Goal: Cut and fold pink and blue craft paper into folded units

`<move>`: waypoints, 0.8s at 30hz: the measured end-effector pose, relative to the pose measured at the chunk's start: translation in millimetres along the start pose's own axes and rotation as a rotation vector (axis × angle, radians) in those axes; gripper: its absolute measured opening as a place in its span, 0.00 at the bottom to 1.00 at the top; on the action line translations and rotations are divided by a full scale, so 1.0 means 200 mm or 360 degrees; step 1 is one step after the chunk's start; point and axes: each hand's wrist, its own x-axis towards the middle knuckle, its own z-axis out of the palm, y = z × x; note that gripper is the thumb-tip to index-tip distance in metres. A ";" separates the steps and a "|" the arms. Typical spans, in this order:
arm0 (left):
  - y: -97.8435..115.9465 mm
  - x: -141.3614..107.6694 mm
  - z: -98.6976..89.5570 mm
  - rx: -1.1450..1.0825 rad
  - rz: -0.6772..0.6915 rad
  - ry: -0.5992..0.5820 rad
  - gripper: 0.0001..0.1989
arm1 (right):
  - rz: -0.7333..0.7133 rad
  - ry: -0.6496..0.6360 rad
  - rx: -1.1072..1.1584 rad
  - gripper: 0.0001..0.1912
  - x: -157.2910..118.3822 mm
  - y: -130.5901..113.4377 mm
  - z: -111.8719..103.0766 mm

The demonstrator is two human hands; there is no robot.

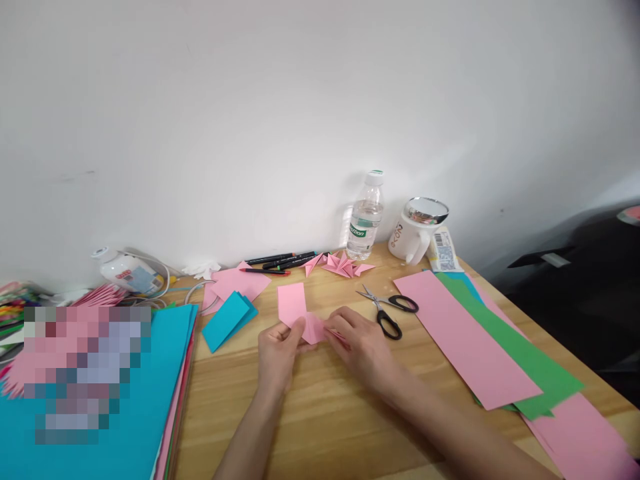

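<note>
Paper [291, 301], pink and folded, sits between the two hands over the near middle of the wooden surface [225, 413] in the head view. The left hand [277, 350] pinches it between thumb and fingers; the right hand [361, 341] has its fingers closed on the creased right end. Whether this is one piece or two cannot be told.

Writing shows best on the clear bottle [367, 217] by the wall: its green label carries white letters ending in "stbon", the beginning turned out of sight. Beside it, a white mug [414, 239] with a mirror-like lid bears brown lettering running up its side, too small to read surely. A white packet [443, 251] next to the mug has a printed barcode. On the left, a tipped white bottle [131, 272] shows red print, illegible from here.

Black-handled scissors [387, 308] lie open, just beyond the right hand. Folded pink pieces [343, 265] stand before the clear bottle, near black pens [280, 261]. A folded blue paper [229, 321] rests left of the hands.
</note>
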 end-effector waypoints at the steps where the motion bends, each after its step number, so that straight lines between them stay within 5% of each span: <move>1: 0.00 0.00 0.00 -0.0012 0.0005 0.0019 0.15 | -0.0005 -0.0034 0.0073 0.10 0.00 -0.01 0.01; 9: 0.01 0.01 -0.02 -0.0050 0.0085 0.0062 0.14 | -0.0057 -0.0368 0.0661 0.20 0.01 -0.06 -0.05; 12: 0.02 0.01 -0.02 -0.0025 0.0114 0.0080 0.13 | 0.0143 -0.0485 0.1005 0.18 0.04 -0.07 -0.08; 18: 0.02 -0.03 0.01 0.0052 0.0123 -0.0037 0.12 | 0.0840 -0.0191 0.1608 0.13 0.04 -0.02 -0.01; 24: 0.02 -0.05 0.01 0.0195 0.0169 -0.0070 0.11 | 0.0965 -0.0464 0.1877 0.16 0.04 0.00 -0.01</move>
